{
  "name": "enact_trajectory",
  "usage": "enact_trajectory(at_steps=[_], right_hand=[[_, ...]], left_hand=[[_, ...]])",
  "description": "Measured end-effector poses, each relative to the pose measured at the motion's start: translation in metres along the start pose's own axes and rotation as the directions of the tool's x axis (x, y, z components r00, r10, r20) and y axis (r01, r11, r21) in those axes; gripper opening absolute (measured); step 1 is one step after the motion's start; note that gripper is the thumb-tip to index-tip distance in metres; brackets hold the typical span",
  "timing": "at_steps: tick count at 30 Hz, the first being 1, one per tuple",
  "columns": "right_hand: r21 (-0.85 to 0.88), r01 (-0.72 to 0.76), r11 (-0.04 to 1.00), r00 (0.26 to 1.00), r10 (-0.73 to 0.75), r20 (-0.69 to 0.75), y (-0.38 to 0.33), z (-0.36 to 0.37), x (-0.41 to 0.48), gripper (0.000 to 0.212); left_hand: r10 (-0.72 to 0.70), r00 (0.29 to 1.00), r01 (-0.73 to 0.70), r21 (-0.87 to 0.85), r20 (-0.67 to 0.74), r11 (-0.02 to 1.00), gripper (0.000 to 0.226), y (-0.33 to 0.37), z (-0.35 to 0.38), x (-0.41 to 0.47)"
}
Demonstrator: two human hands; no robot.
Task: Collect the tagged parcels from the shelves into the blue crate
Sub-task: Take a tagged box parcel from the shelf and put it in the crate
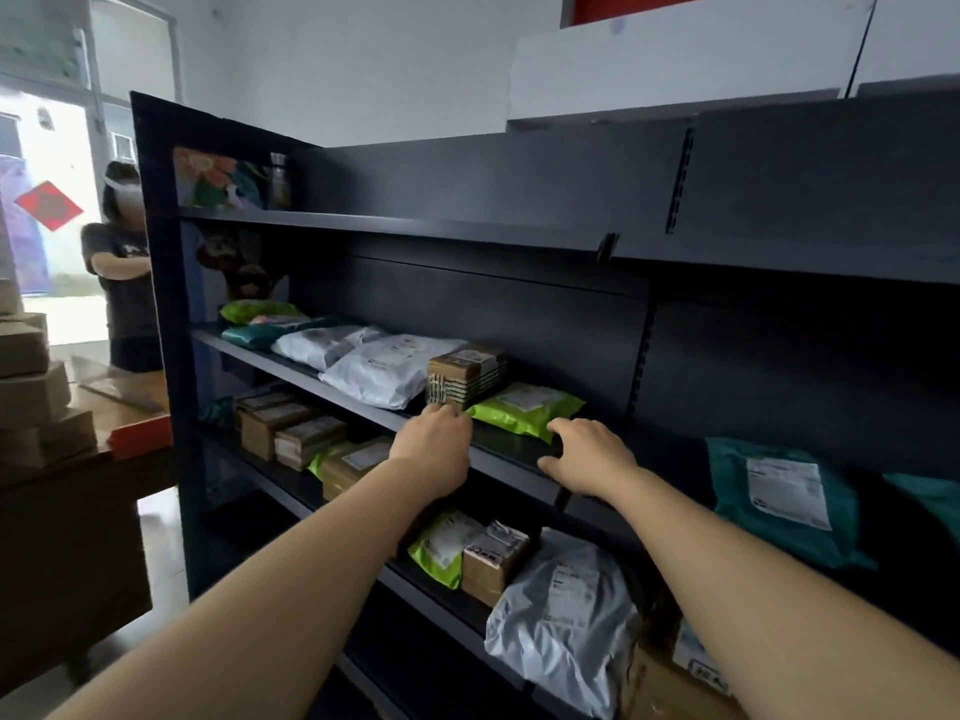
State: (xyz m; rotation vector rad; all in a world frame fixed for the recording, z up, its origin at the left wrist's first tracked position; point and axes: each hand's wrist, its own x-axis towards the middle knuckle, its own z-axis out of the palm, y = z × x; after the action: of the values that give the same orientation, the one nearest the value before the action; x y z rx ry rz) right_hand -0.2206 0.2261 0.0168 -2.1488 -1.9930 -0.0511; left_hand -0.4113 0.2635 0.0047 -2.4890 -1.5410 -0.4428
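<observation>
Black metal shelves (332, 223) fill my view, and both my arms are stretched out to the middle shelf. My left hand (434, 444) is at the shelf's front edge, fingertips touching the bottom corner of a small brown box (465, 374) with a label on top; the grip isn't closed on it, fingers just curled against it. My right hand (587, 457) rests spread on the shelf lip, fingers loose, holding nothing, right beside a lime-green bag (524, 410) with a white label. That green bag lies touching the brown box on its right side. Left of the box, two white bags (379, 371) lie flat, overlapping, and more green and teal packets sit farther along. On the shelf below I see more brown boxes (291, 428), and lower still a big white bag (561, 615). Off to my right, a teal bag (779, 498) with a label. A person (122, 272) stands past the shelf end, arms folded.
</observation>
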Motion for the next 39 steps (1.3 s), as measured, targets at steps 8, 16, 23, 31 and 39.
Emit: enact_trajectory(at_steps=[8,16,23,31,39], right_hand=[[0.105,-0.15,0.983,0.988,0.144,0.064,0.01,0.023,0.077,0.055],[0.376,-0.282,0.883,0.957,0.231,0.175,0.029,0.04,0.156,0.054],[0.577,-0.421,0.7,0.903,0.385,0.192,0.047,0.068,0.202,0.048],[0.779,-0.387,0.493,0.842,0.534,0.08,0.062,0.076,0.21,0.024],[0.841,-0.241,0.484,0.784,0.608,-0.125,0.054,0.072,0.194,0.03]], left_hand=[[0.034,0.999,-0.033,-0.04,0.04,0.999,0.036,-0.019,0.04,0.083],[0.043,0.984,-0.018,-0.143,0.17,0.99,0.039,-0.018,0.08,0.166],[-0.052,0.963,0.132,-0.295,0.263,0.946,0.038,-0.013,0.108,0.209],[-0.065,0.972,0.193,-0.607,0.226,0.771,0.032,-0.017,0.125,0.224],[0.076,0.996,-0.011,-0.742,0.054,0.67,0.032,-0.021,0.125,0.222]])
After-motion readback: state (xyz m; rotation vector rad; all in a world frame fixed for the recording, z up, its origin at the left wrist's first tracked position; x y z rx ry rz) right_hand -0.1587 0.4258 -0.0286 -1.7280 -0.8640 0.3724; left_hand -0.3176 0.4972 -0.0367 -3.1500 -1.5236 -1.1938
